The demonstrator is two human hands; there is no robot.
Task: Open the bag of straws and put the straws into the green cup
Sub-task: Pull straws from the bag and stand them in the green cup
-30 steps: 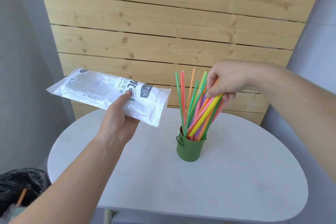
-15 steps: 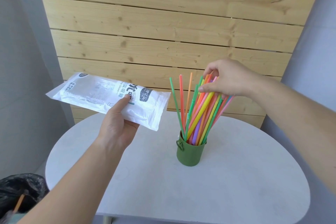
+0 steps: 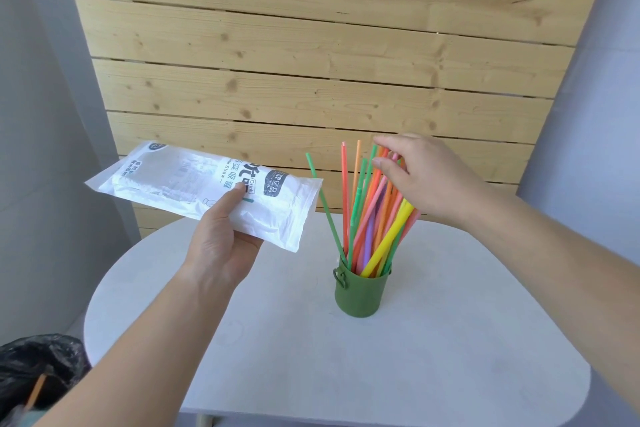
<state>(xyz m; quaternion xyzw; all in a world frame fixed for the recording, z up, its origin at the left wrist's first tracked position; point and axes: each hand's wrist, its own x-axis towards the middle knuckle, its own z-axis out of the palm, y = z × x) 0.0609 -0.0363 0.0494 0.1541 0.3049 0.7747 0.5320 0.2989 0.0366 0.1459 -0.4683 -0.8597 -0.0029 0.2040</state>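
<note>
- Green cup held a fan of coloured straws; right hand fingers loosely apart above them.
- Left hand pinched the bag, seemingly empty.

Colourful straws stand fanned in the upright green cup; white bag held aloft.
</note>
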